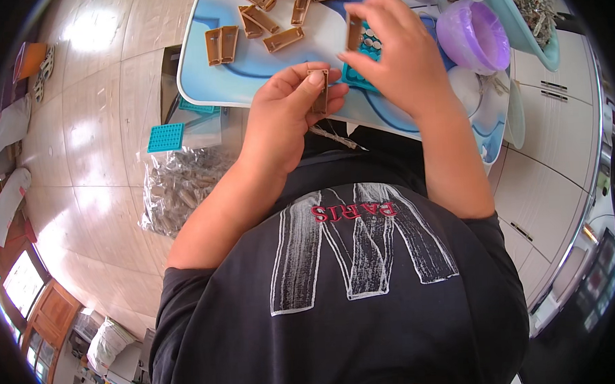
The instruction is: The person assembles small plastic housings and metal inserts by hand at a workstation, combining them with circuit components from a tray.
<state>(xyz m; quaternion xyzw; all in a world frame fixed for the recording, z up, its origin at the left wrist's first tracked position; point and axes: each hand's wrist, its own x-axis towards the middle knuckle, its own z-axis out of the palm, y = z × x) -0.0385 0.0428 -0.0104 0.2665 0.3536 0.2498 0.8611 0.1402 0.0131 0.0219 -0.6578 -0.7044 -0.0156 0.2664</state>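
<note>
We find our left hand pinching one brown plastic clip between thumb and fingers, and our right hand gripping a second clip likewise, both above the table edge; at least seven similar clips lie on it, beside one purple bowl.

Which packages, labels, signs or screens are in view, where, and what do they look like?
Clear plastic bag: on the floor left of the person, crinkled, full of small silvery metal parts.
White sack: floor, lower left, bulging, tied shut.
Print on the dark shirt: chest, white brushed shapes with small red lettering.
No screens or signs can be made out.
</note>
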